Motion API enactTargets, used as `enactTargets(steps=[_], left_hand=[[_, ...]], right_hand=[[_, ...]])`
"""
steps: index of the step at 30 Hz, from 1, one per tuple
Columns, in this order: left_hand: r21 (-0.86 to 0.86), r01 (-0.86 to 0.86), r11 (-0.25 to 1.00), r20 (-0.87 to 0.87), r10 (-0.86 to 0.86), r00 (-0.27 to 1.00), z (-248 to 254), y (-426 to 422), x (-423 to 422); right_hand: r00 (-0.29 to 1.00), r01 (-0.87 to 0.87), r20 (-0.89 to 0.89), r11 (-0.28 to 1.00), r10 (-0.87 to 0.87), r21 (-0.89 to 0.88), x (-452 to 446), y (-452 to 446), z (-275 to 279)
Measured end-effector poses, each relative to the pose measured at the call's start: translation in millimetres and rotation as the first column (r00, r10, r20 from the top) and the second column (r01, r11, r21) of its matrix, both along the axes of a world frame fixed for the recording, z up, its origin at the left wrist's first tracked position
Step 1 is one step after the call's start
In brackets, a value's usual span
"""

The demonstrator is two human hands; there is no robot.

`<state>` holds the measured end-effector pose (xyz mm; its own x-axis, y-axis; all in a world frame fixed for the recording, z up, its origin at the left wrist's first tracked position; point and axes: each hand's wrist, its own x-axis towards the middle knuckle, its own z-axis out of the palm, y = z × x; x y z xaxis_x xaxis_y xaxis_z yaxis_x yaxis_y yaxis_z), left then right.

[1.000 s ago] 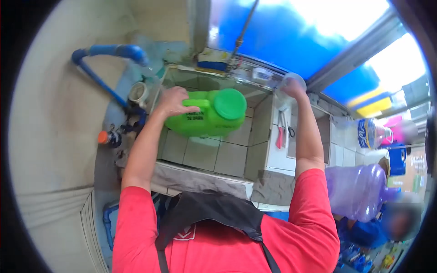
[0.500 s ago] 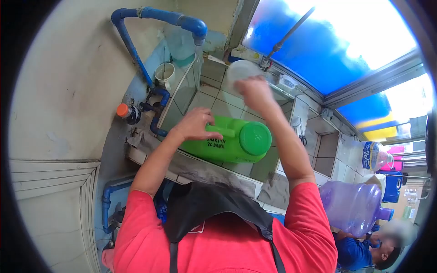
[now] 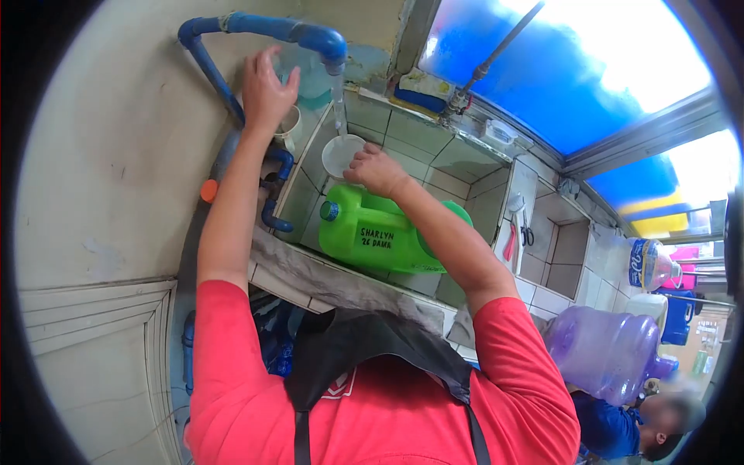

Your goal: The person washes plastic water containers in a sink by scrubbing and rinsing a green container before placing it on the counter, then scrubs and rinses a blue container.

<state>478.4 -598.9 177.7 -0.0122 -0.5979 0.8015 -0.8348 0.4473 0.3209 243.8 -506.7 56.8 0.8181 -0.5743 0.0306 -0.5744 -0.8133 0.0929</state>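
My right hand (image 3: 376, 171) grips the edge of a white round plastic tub (image 3: 339, 157), held beneath a stream of water from the blue pipe spout (image 3: 335, 58). Below it a green jug (image 3: 364, 240) with black handwriting lies on its side in the tiled basin, partly covered by my right forearm. My left hand (image 3: 267, 91) is raised with its fingers apart and nothing in them. Behind its fingers stands a clear container (image 3: 310, 77) with a bluish-green base, and just under it is a white mug (image 3: 288, 128).
A tiled side compartment (image 3: 546, 252) with scissors (image 3: 527, 235) beside it is at the right. Further right are a purple water bottle (image 3: 601, 353), a labelled clear bottle (image 3: 649, 265) and a person in blue (image 3: 608, 426). Grey cloth (image 3: 341, 283) covers the basin's front ledge.
My left hand has left the green jug and gone up by the blue pipe. My right hand has brought the tub left and down, under the water. The jug's small blue cap now shows.
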Motion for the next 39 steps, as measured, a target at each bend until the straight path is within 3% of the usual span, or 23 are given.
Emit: enactTargets(steps=[2, 8, 10, 11, 14, 16, 17, 18, 20, 21, 23, 24, 26, 32, 39], left_hand=[[-0.071, -0.027, 0.997, 0.051, 0.031, 0.998, -0.3, -31.9, -4.6], [0.086, -0.063, 0.994, 0.248, 0.04, 0.968, -9.1, -71.8, -21.8], [0.089, -0.262, 0.961, 0.345, 0.217, 0.913, -19.0, -85.3, -27.0], [0.091, -0.252, 0.963, 0.346, 0.207, 0.915, -23.6, -89.6, -25.0], [0.09, -0.155, 0.984, 0.293, 0.123, 0.948, -25.8, -91.8, -24.8], [0.092, 0.106, 0.99, 0.142, -0.118, 0.983, -26.6, -76.0, -27.8], [0.231, 0.284, 0.931, -0.086, -0.271, 0.959, -26.0, -73.6, -33.2], [0.236, 0.292, 0.927, -0.08, -0.28, 0.957, -26.7, -72.8, -39.0], [0.175, 0.287, 0.942, 0.199, -0.319, 0.927, -31.4, -68.2, -47.6], [0.185, 0.285, 0.94, 0.206, -0.321, 0.924, -32.1, -61.4, -53.8], [0.261, 0.417, 0.87, 0.399, -0.491, 0.774, -33.4, -43.5, -71.6], [0.273, 0.414, 0.869, 0.402, -0.493, 0.771, -37.2, -38.3, -79.4], [0.133, 0.393, 0.91, 0.741, -0.354, 0.57, -47.5, -32.2, -92.9], [0.18, 0.341, 0.923, 0.882, -0.304, 0.359, -69.5, -16.8, -99.9], [0.253, 0.246, 0.936, 0.921, -0.311, 0.236, -65.1, -11.6, -101.0]], right_hand=[[1.0, 0.011, -0.003, 1.0, -0.011, -0.011, 0.7, 2.2, 0.5], [0.998, 0.035, 0.047, 0.999, -0.035, -0.008, -3.0, 5.3, 12.8], [0.995, 0.059, 0.076, 0.998, -0.06, 0.011, -12.0, 8.0, 23.4], [0.991, 0.064, 0.116, 0.998, -0.065, 0.007, -19.1, 9.2, 29.5], [0.982, 0.106, 0.156, 0.994, -0.102, -0.015, -46.1, 13.7, 38.6], [0.978, 0.141, 0.16, 0.989, -0.133, -0.037, -63.2, 15.5, 40.5], [0.973, 0.187, 0.14, 0.982, -0.182, -0.021, -70.4, 16.1, 39.9], [0.966, 0.231, 0.119, 0.973, -0.23, 0.001, -76.7, 18.3, 36.2], [0.952, 0.283, 0.124, 0.959, -0.281, -0.002, -85.3, 20.9, 25.9], [0.938, 0.327, 0.123, 0.945, -0.323, -0.01, -87.6, 20.8, 21.3], [0.926, 0.365, 0.104, 0.931, -0.364, 0.009, -90.4, 19.1, 15.2], [0.911, 0.405, 0.078, 0.914, -0.405, 0.016, -90.1, 18.8, 12.2], [0.91, 0.411, 0.05, 0.911, -0.412, 0.036, -89.1, 17.4, 8.8], [0.902, 0.431, 0.014, 0.901, -0.433, 0.05, -88.6, 13.9, 3.8], [0.905, 0.425, 0.008, 0.904, -0.426, 0.044, -86.8, 14.6, 4.6]])
